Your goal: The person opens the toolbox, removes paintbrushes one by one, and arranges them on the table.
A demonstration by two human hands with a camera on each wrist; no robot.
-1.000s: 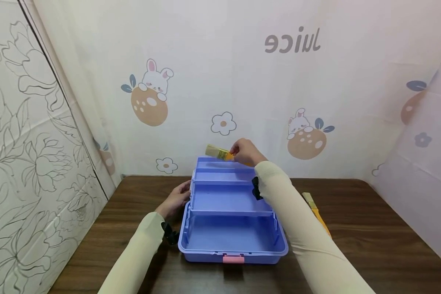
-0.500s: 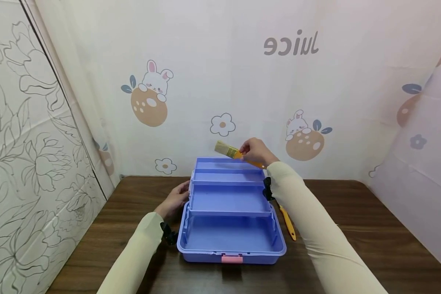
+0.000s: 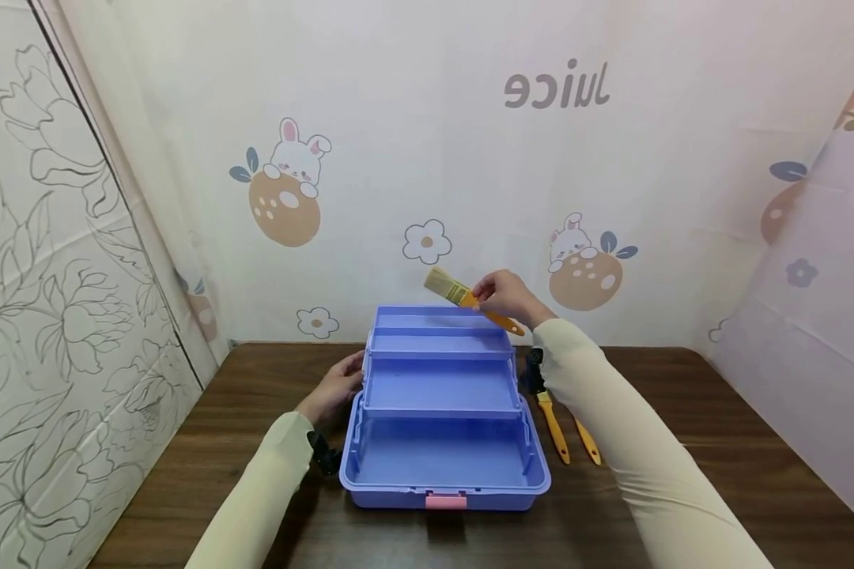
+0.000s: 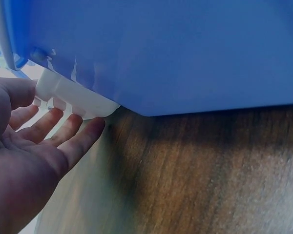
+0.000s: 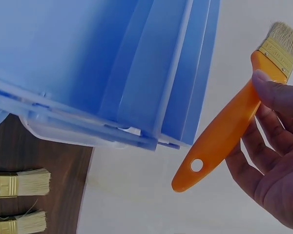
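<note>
A blue toolbox (image 3: 444, 498) stands on the table with its tiered trays raised and a pink latch (image 3: 445, 501) at the front. My right hand (image 3: 510, 295) holds a paintbrush (image 3: 499, 318) above the back of the trays. In the right wrist view, thumb and fingers pinch the orange handle near the brass-coloured ferrule, and the pale bristles (image 5: 285, 38) point up and away from the box. At the box's left rear side is my left hand (image 3: 334, 389). In the left wrist view its loosely extended fingers (image 4: 71, 131) touch a whitish translucent part (image 4: 75, 97) of the box.
Two more paintbrushes lie right of the toolbox, one (image 3: 553, 427) closer to it and one (image 3: 587, 442) partly behind my right sleeve. The brown wooden table (image 3: 185, 474) ends at a patterned curtain (image 3: 370, 158) behind the box.
The right hand has moved to the right with the paintbrush, which now tilts more steeply, bristles up. Handles of the brushes on the table have come out from behind the arm. The left hand stays put.
</note>
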